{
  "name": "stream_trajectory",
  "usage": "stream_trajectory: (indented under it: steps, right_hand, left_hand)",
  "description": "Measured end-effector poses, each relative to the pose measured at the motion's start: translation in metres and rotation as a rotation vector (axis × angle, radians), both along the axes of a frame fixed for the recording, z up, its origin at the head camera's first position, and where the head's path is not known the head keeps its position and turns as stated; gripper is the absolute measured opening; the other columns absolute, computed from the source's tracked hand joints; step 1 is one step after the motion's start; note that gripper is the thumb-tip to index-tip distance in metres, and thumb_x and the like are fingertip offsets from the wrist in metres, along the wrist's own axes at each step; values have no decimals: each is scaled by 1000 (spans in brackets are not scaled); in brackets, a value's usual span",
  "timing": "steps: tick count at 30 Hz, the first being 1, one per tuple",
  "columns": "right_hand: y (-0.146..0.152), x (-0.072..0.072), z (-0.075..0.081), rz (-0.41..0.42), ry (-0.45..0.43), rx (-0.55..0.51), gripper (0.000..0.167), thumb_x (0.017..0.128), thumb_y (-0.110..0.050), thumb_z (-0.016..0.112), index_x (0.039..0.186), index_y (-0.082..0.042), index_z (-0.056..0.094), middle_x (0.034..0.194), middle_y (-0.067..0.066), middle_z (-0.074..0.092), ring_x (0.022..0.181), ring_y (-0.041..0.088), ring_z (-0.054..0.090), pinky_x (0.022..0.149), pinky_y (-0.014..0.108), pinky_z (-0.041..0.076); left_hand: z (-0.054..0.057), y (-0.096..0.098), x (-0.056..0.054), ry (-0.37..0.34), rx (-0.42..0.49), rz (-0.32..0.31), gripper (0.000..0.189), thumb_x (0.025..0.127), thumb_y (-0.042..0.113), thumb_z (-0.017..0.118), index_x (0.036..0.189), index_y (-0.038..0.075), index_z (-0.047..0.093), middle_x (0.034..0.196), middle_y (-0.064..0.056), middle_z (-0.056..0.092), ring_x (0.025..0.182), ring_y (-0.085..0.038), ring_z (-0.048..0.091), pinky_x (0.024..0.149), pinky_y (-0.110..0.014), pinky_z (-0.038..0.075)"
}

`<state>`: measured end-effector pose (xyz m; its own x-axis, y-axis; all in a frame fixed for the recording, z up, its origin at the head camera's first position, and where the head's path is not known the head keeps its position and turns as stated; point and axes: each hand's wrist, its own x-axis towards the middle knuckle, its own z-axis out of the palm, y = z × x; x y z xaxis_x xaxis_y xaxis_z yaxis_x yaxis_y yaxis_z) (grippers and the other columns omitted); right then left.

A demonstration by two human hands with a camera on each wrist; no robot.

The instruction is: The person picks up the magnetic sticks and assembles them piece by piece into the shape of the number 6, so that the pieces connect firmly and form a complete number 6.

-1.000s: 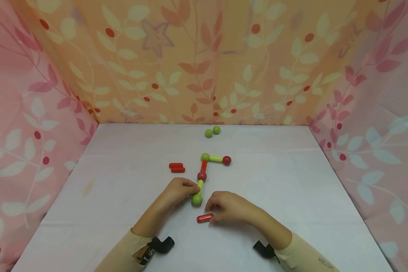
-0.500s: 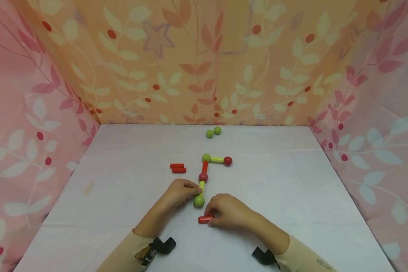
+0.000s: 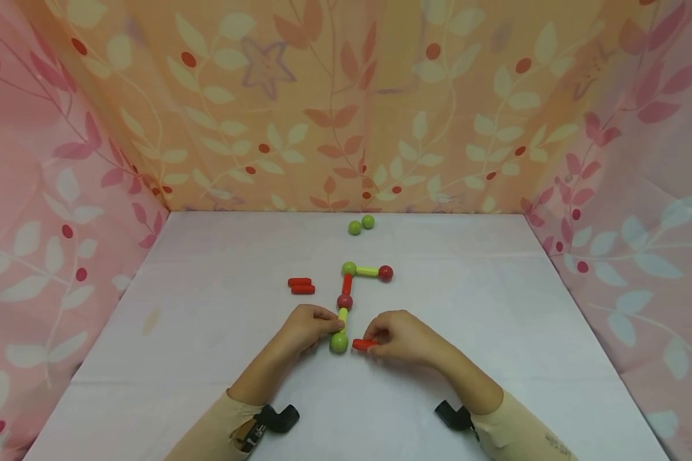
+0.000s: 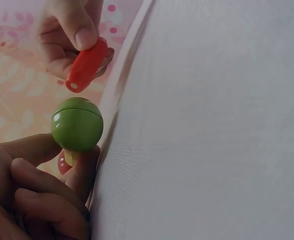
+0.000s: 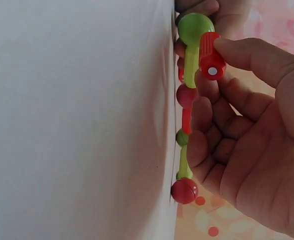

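A joined chain of balls and rods lies mid-table. Its near end is a green ball (image 3: 339,342) on a yellow-green rod (image 3: 343,315). Beyond come a dark red ball (image 3: 345,301), a red rod (image 3: 347,283), another green ball (image 3: 348,268), a second yellow-green rod (image 3: 367,271) and a red ball (image 3: 386,273). My left hand (image 3: 308,323) pinches the near yellow-green rod just behind the green ball. Between thumb and fingers, my right hand (image 3: 406,336) holds a loose red rod (image 5: 210,55). In the left wrist view, a small gap separates that rod from the near green ball.
Two loose red rods (image 3: 302,286) lie side by side left of the chain. Near the back edge sit two green balls (image 3: 361,225). Patterned cloth walls (image 3: 346,128) enclose the white table (image 3: 467,269) at the back and sides.
My right hand has taken hold of the loose red rod and brought it up from the table, away from me, beside the near green ball. The left hand keeps its grip.
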<state>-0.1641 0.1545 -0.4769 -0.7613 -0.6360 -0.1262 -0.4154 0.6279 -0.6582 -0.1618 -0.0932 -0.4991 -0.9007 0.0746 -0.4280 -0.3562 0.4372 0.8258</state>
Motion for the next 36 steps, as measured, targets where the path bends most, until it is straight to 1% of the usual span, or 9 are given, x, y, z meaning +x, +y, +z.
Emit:
stream_trajectory:
  steps: [3,8,14,17,21,25,31,36]
  right_hand:
    - [3,-5,0,-41,-19,-16,14,86,-22,81,98,-27,76,86,-19,66,83,8,60,75,27,52]
    - [8,-18,0,-125,3,-21,15,87,-20,81,99,-27,76,89,-16,67,84,11,59,75,30,51]
    - [10,-37,-1,-174,111,52,13,85,-19,82,97,-24,77,87,-14,67,81,11,57,76,30,49]
    - [8,-47,-2,-190,130,78,13,86,-19,81,97,-23,78,88,-13,68,82,11,57,77,31,50]
    - [3,-56,-2,-201,106,92,13,87,-20,80,100,-22,78,92,-12,69,85,13,58,78,31,51]
    - [-1,-63,-3,-199,90,107,13,87,-20,80,101,-22,79,92,-13,69,86,13,58,80,32,51]
    - [-5,-70,-5,-184,84,108,13,87,-19,80,99,-23,79,90,-13,70,87,13,59,83,34,52]
    - [-8,-73,-6,-164,95,98,13,86,-16,81,97,-23,79,89,-13,70,88,12,60,87,37,52]
  left_hand:
    - [0,1,1,-3,-18,-1,24,88,36,81,100,15,79,80,-2,67,51,-15,42,48,-24,34]
    - [2,3,1,-14,-19,-21,26,87,37,82,101,15,78,81,-2,66,51,-15,43,47,-23,35]
    - [1,4,1,-15,-5,-29,25,87,35,82,100,14,78,79,-3,66,50,-15,42,46,-23,34]
    - [0,4,1,-17,-4,-27,24,88,35,81,100,14,78,78,-2,65,50,-15,42,46,-23,33]
    - [0,4,0,-19,4,-26,24,87,35,82,99,14,78,78,-2,66,49,-15,42,46,-23,33]
    - [0,4,0,-20,18,-29,25,87,35,82,100,14,78,78,-2,66,49,-15,43,45,-23,34]
    - [1,4,0,-22,15,-32,26,87,35,82,100,14,78,81,-3,67,49,-15,43,45,-23,35]
    - [0,4,0,-18,27,-42,25,87,33,82,100,13,78,80,-3,67,47,-14,42,44,-22,34]
